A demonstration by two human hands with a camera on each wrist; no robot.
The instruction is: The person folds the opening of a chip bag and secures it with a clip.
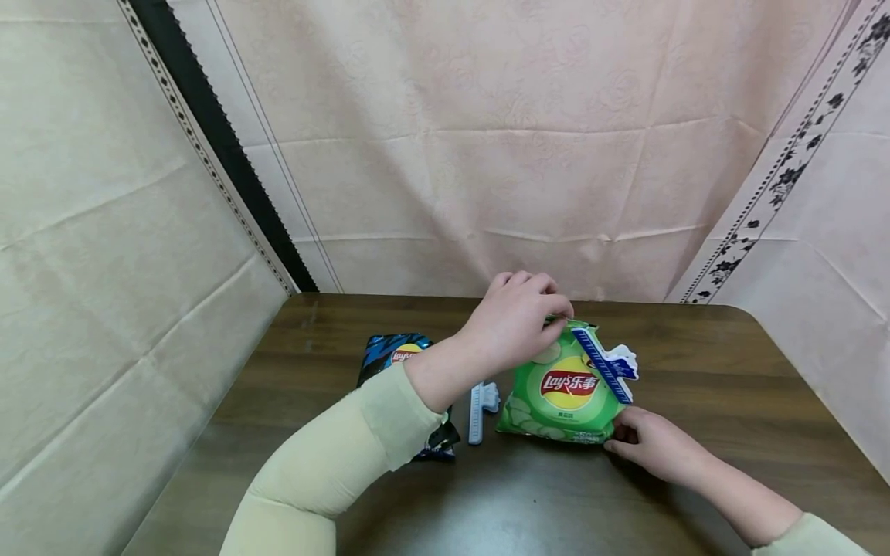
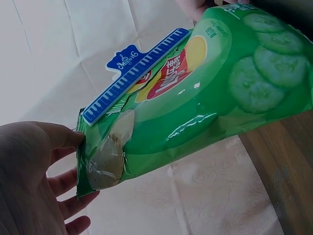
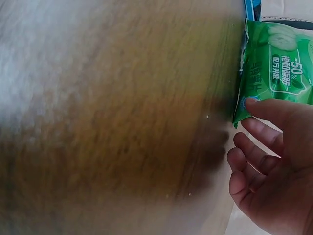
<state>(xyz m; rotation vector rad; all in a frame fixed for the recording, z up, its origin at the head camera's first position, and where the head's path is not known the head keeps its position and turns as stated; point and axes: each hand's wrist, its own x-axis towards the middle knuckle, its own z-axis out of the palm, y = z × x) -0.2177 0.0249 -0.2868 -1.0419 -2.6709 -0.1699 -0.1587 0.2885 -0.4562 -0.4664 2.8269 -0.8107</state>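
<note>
The green chip bag [image 1: 566, 390] carries the red "Lay's" logo with Chinese characters and, on its back in the right wrist view, "-50%", the blue bag clip [image 2: 133, 74] reads "Music", and the dark blue bag [image 1: 396, 354] also shows a "Lay's" logo.

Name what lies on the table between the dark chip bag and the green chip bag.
A pale blue clip lies between the dark bag and the green bag, on the table; the head view shows it.
</note>
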